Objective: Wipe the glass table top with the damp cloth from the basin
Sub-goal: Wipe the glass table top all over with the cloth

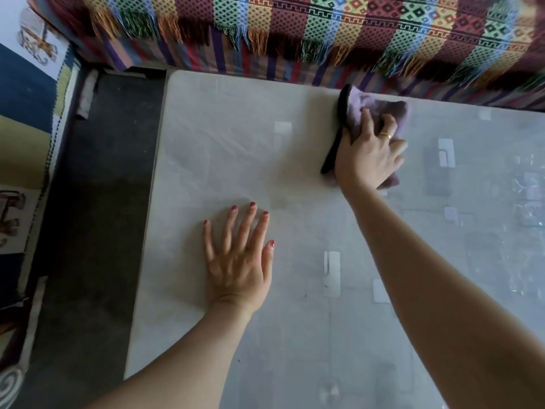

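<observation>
**Cloth at the far edge, under your right hand**

Nearest you, your left hand [239, 261] lies flat on the glass bench [224, 137] with its fingers spread and straight, holding nothing; it looks to be there only to steady you. The glass ahead of it and out to its left carries nothing.

Farther out and to the right of that hand, your right hand [368, 154] reaches forward and presses down on the damp cloth [374, 110], a purple cloth with a dark border. Its fingers are curled into the folds, gripping as well as pressing. The cloth sticks out beyond your fingertips and to the left of the hand, where the dark border runs as a long strip, near to far, beside your thumb.

The cloth sits just short of the bench's far edge, with the fringed woven blanket [324, 31] hanging right behind it. So the unwiped glass probably lies back toward you and leftward, toward your left hand. Your right hand is the only one on the cloth, and the next stroke will likely be a pull toward you. The basin is not in view.
</observation>
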